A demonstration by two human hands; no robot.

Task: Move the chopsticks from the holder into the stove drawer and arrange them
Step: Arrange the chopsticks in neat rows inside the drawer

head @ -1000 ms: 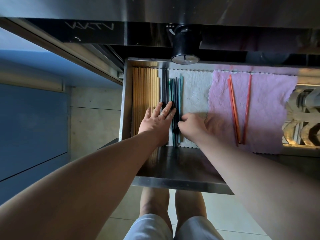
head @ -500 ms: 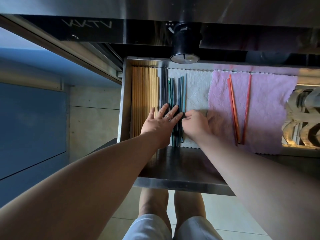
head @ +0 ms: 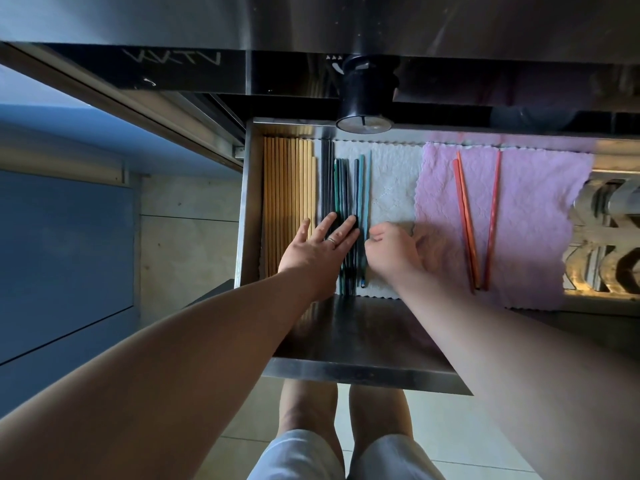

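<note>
The steel stove drawer (head: 248, 209) is pulled out below the stove front. Along its left side lies a neat row of wooden chopsticks (head: 287, 188). To their right a bundle of dark, green and blue chopsticks (head: 346, 185) rests on a white cloth (head: 394, 188). My left hand (head: 317, 249) lies flat with spread fingers on the dark bundle. My right hand (head: 391, 252) is curled at the bundle's right side, its fingertips against the blue chopsticks. Three red-orange chopsticks (head: 465, 216) lie on a pink cloth (head: 540, 216).
A black stove knob (head: 364, 98) juts out above the drawer's back edge. A blue cabinet front (head: 65, 258) is at the left. An ornate metal piece (head: 606, 237) sits at the drawer's right end. My legs stand on pale floor tiles below the drawer.
Both hands have slid a little toward the drawer's back along the dark bundle. The blue chopsticks at the bundle's right have shifted, one now standing slightly apart. The red-orange chopsticks have not moved.
</note>
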